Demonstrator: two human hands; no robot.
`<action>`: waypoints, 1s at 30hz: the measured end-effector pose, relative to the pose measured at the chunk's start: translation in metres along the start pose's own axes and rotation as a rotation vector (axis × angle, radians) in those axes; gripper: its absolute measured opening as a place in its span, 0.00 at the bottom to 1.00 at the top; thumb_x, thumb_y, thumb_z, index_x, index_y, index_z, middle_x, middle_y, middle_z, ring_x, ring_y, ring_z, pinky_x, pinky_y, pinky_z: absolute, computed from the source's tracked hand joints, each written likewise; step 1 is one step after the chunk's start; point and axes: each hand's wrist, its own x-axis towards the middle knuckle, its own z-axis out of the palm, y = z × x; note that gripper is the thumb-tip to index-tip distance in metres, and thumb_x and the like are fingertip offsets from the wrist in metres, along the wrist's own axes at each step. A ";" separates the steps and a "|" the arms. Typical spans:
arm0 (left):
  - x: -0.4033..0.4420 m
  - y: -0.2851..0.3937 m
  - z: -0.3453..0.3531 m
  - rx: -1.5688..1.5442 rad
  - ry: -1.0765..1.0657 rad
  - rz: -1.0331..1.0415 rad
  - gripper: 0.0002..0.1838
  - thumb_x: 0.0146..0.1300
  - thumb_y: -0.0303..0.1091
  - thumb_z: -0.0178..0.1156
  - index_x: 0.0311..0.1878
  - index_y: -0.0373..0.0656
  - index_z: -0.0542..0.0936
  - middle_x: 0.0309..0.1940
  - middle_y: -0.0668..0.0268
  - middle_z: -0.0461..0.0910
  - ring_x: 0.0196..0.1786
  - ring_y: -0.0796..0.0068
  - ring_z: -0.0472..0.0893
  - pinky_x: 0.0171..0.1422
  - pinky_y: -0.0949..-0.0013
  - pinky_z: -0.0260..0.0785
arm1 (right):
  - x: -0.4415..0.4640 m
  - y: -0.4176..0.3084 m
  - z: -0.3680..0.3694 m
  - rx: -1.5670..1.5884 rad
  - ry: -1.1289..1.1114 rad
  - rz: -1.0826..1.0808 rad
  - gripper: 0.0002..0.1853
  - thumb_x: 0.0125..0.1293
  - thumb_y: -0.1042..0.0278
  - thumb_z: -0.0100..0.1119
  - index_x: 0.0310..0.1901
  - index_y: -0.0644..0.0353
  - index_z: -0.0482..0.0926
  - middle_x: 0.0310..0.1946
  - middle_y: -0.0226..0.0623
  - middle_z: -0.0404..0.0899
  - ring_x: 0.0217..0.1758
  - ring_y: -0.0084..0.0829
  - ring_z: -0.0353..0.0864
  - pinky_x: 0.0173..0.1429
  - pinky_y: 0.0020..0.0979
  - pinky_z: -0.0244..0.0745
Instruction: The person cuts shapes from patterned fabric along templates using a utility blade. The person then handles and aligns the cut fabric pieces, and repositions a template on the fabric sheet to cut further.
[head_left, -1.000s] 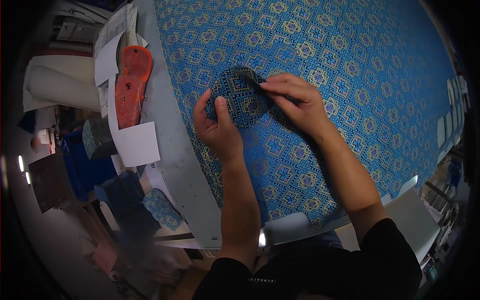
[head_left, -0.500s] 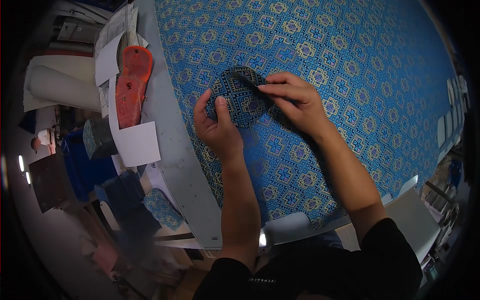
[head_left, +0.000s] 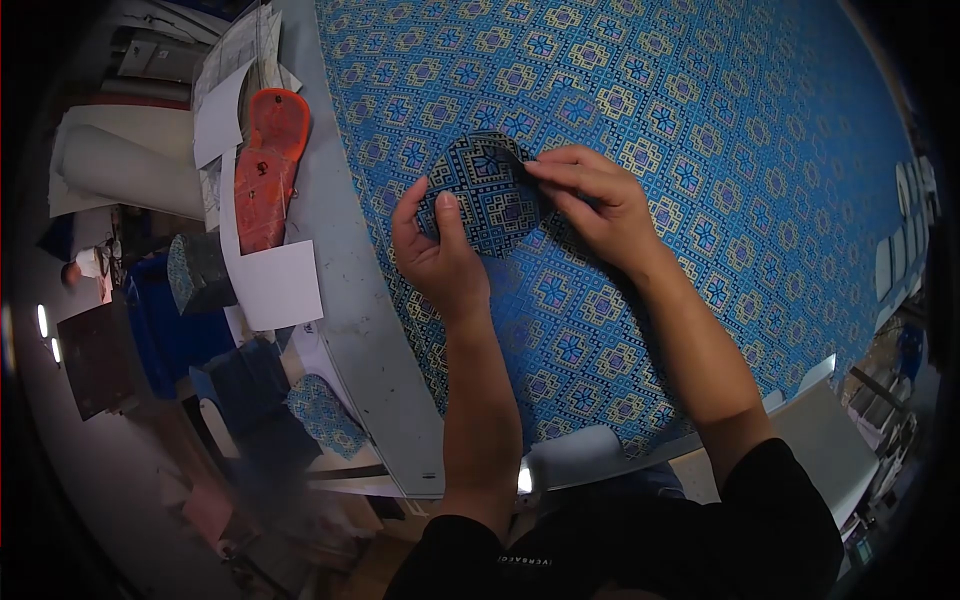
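Note:
A rounded cut fabric piece (head_left: 490,205), darker than the cloth below but with a like geometric pattern, is held over the blue patterned cloth (head_left: 570,290). My left hand (head_left: 445,245) grips its left side, thumb on top and the other fingers partly behind it. At the upper right edge, my right hand (head_left: 595,200) pinches a dark flap (head_left: 522,168) that curls up from the piece. Whether this flap is a separate layer or the same fabric, I cannot tell. The blue cloth spreads across the table beneath both hands.
The grey table edge (head_left: 375,300) runs along the left. On it lie an orange-red pouch-like thing (head_left: 265,175), a white paper sheet (head_left: 280,287) and more papers. Beyond are a grey roll (head_left: 125,170), a blue bin (head_left: 160,320) and a person in the background (head_left: 85,267).
My right hand has drawn the dark flap slightly to the right, so more of the patterned face shows. My left hand keeps its hold almost unmoved.

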 end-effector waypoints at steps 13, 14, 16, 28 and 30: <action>0.000 -0.001 -0.001 0.050 -0.016 0.029 0.16 0.73 0.28 0.64 0.61 0.37 0.79 0.52 0.62 0.83 0.46 0.79 0.83 0.51 0.78 0.77 | 0.000 0.000 -0.001 -0.031 0.019 0.008 0.18 0.67 0.80 0.65 0.58 0.58 0.86 0.51 0.41 0.87 0.53 0.35 0.87 0.57 0.30 0.82; 0.001 0.001 -0.001 0.050 -0.015 0.029 0.16 0.73 0.28 0.64 0.61 0.37 0.79 0.52 0.62 0.83 0.46 0.79 0.83 0.51 0.78 0.77 | 0.000 0.001 -0.002 -0.039 0.015 0.008 0.18 0.67 0.80 0.65 0.58 0.58 0.86 0.51 0.41 0.87 0.53 0.35 0.87 0.57 0.31 0.82; 0.000 0.004 0.000 0.019 -0.012 0.018 0.16 0.72 0.26 0.64 0.61 0.37 0.80 0.51 0.61 0.83 0.46 0.79 0.83 0.52 0.77 0.78 | -0.001 0.005 -0.003 -0.020 0.020 0.036 0.20 0.67 0.79 0.65 0.60 0.58 0.84 0.51 0.41 0.87 0.54 0.35 0.87 0.57 0.30 0.82; 0.031 -0.017 -0.048 0.012 0.090 -0.148 0.21 0.68 0.23 0.66 0.63 0.33 0.75 0.57 0.57 0.79 0.54 0.71 0.81 0.60 0.71 0.75 | -0.004 0.024 -0.016 -0.875 0.073 0.117 0.46 0.58 0.54 0.78 0.75 0.62 0.66 0.72 0.53 0.69 0.79 0.55 0.59 0.82 0.55 0.50; 0.033 -0.021 -0.047 0.022 0.096 -0.165 0.22 0.68 0.23 0.66 0.64 0.33 0.75 0.56 0.57 0.80 0.54 0.71 0.81 0.60 0.70 0.76 | -0.002 0.018 -0.018 -0.787 0.044 0.218 0.46 0.57 0.57 0.79 0.75 0.60 0.66 0.71 0.51 0.71 0.78 0.55 0.62 0.81 0.56 0.51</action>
